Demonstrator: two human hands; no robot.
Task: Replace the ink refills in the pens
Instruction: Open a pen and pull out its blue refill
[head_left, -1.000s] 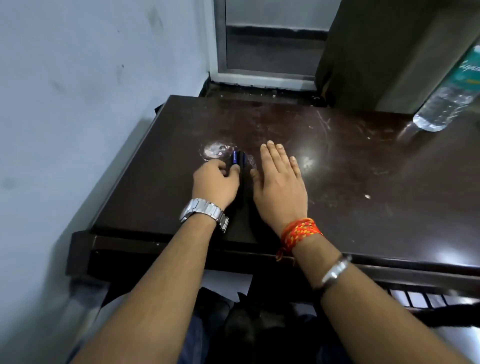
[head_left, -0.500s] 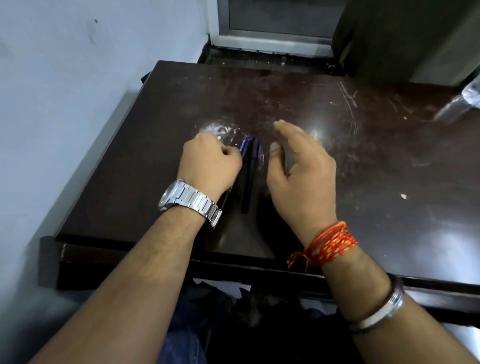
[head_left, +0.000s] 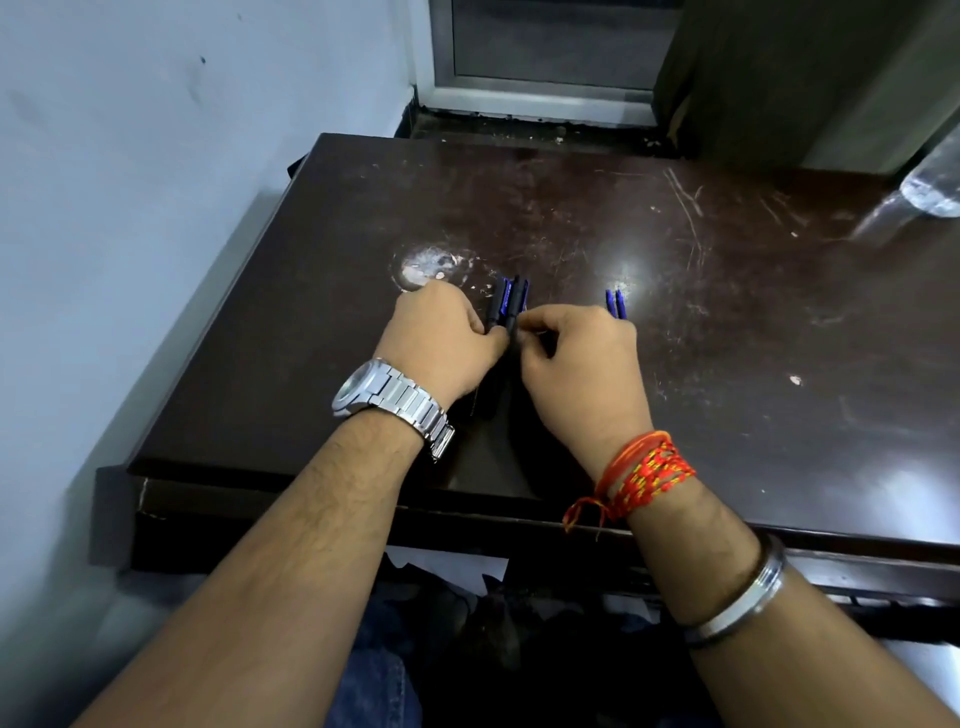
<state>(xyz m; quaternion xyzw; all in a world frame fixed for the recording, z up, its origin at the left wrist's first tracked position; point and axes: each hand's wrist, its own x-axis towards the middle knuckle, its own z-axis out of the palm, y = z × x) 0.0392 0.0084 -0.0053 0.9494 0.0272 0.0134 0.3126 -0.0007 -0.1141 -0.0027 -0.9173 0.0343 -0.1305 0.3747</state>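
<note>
Hands meeting over dark blue-and-black plastic pens: left hand and right hand are both pinching them. Two thin blue refills are lying just beyond the right knuckles.

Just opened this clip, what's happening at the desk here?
A person sits at a scratched dark brown wooden table, both hands working a small cluster of dark pens with blue clips. The left hand, with a silver metal wristwatch, and the right hand, with a red and orange thread wristband, pinch the pens where they meet. Two thin blue sticks, likely refills, poke out beyond the right hand. No pen is visibly apart yet.
</note>
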